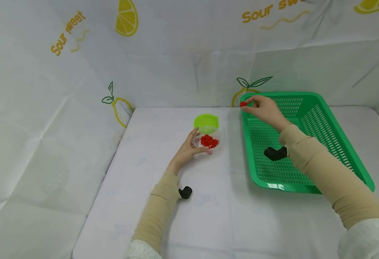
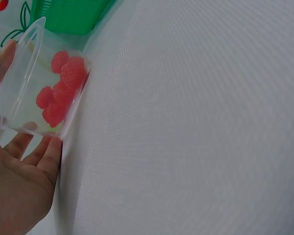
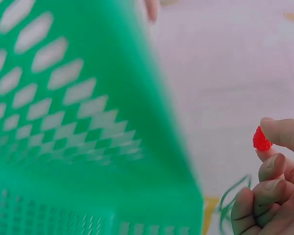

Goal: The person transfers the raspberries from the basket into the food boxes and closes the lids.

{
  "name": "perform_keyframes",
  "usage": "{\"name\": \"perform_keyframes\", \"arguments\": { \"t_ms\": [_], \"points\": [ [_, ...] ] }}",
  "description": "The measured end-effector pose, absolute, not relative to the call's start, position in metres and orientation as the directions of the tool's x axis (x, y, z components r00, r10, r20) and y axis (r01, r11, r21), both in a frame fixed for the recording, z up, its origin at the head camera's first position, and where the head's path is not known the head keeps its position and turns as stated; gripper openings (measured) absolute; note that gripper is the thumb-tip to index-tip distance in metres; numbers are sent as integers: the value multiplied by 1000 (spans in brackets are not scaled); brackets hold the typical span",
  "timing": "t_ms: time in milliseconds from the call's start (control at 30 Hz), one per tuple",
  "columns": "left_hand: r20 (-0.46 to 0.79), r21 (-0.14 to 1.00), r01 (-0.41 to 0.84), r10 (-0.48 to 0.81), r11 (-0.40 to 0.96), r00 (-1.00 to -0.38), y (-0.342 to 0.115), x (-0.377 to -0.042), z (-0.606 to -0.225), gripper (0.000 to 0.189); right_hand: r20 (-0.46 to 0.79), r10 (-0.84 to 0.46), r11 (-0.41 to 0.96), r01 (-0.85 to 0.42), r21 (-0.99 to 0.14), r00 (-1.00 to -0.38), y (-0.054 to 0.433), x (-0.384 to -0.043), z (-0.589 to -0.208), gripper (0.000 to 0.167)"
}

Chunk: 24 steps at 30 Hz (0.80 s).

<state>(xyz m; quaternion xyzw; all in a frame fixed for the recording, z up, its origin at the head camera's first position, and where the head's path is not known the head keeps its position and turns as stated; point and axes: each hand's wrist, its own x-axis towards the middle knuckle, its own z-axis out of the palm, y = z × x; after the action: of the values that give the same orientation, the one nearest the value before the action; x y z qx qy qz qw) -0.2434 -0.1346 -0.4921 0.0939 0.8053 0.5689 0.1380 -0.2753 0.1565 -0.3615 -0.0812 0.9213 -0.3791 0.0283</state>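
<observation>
My left hand (image 1: pixel 188 148) holds a clear plastic tub (image 2: pixel 19 83) by its sides, thumb on one wall and fingers round the other. Inside it lie several red raspberries (image 2: pixel 63 93), seen through the wall in the left wrist view. Between thumb and forefinger, my right hand (image 1: pixel 267 109) pinches a single raspberry (image 3: pixel 262 139). That hand is raised over the far left corner of a green plastic basket (image 1: pixel 252 158); its other fingers are curled in the right wrist view.
A lime-green lid (image 1: pixel 206 121) lies just beyond the tub on the white-covered table (image 1: pixel 144 172). The perforated basket takes up the right side, its rim standing above the table. A lemon-printed cloth (image 1: pixel 176 72) hangs behind the table.
</observation>
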Motion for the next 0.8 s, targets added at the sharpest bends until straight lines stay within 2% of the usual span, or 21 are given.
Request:
{"name": "perform_keyframes", "arguments": {
  "t_ms": [333,633,800],
  "points": [
    [-123,940,-9,314,341,-941,-136,-246,-494,88,33,-251,632,-190,-751,-967,103,-270,-349,41],
    [-140,943,-26,325,331,-935,-136,-244,-491,87,38,-306,602,-224,-766,-951,73,-271,-364,33],
    [-144,945,-24,348,325,-926,-136,-242,-481,89,-12,-329,630,-210,-747,-944,62,-274,-375,32]
  ]
}}
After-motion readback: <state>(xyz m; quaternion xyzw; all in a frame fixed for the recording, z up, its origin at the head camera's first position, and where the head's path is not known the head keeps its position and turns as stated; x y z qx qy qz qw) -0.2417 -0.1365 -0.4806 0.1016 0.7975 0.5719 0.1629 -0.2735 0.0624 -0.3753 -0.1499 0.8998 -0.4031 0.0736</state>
